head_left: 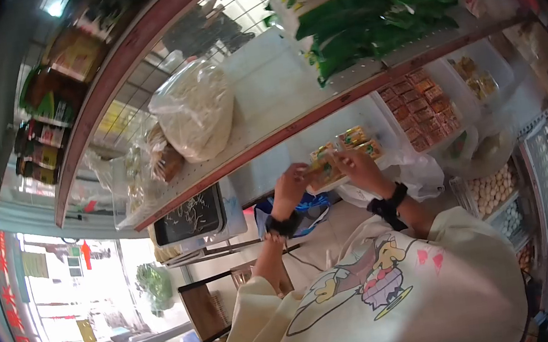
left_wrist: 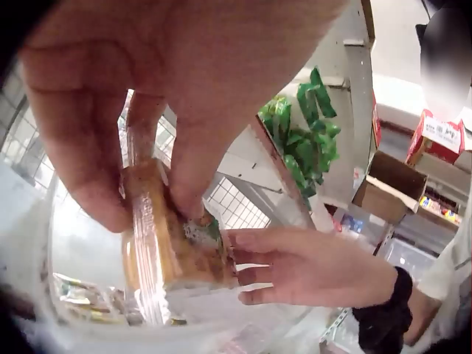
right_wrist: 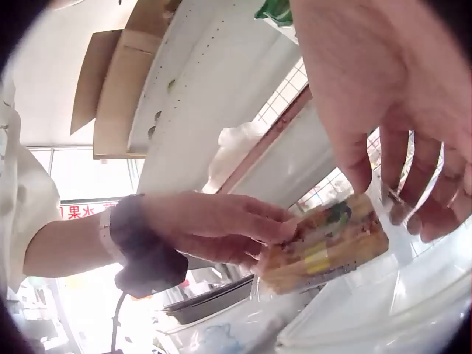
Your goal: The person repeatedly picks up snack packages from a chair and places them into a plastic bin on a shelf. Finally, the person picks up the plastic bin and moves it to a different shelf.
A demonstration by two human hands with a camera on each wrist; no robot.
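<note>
An orange-yellow snack packet point(head_left: 321, 168) in clear wrap is held between both hands over a clear plastic bin point(head_left: 378, 124). My left hand point(head_left: 298, 171) pinches one end of it; in the left wrist view the thumb and fingers point(left_wrist: 147, 199) press on the packet point(left_wrist: 158, 243). My right hand point(head_left: 348, 158) holds the other end, its fingers point(right_wrist: 413, 199) on the clear wrap of the packet point(right_wrist: 328, 247). Both wrists wear black bands. More packets of the same kind lie in the bin below.
A neighbouring bin point(head_left: 420, 108) holds brown packets. On the shelf above lie a bag of green vegetables point(head_left: 371, 19) and a white bag point(head_left: 194, 109). A black-faced scale point(head_left: 190, 215) stands to the left, a tray of eggs point(head_left: 492, 189) to the right.
</note>
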